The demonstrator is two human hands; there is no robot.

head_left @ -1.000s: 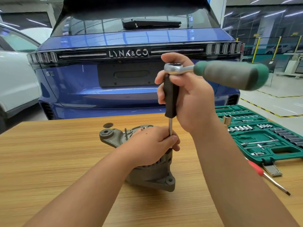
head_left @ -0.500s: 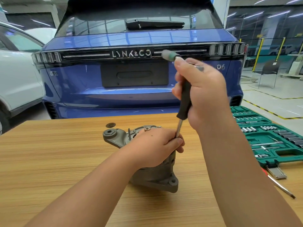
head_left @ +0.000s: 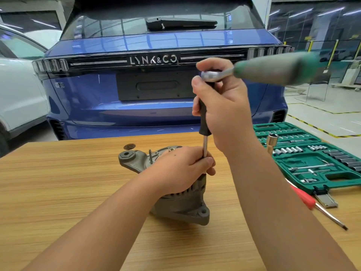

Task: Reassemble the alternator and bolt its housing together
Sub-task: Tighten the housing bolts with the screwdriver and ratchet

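Bolting is proceeding with the right hand (head_left: 224, 112) gripping the black extension driver (head_left: 204, 122) under the ratchet (head_left: 273, 68) while the left hand (head_left: 181, 169) is clasping the alternator (head_left: 175, 204) beneath it, steadying the shaft, which is best kept vertical.

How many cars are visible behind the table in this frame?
2: a blue car straight behind the wooden table, tailgate facing the camera, and a white car at the left edge, partly cut off.

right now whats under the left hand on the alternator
The left hand rests on the alternator top, pinching the driver shaft. Grey finned housing shows below it. The bolt and socket tip are covered by the fingers.
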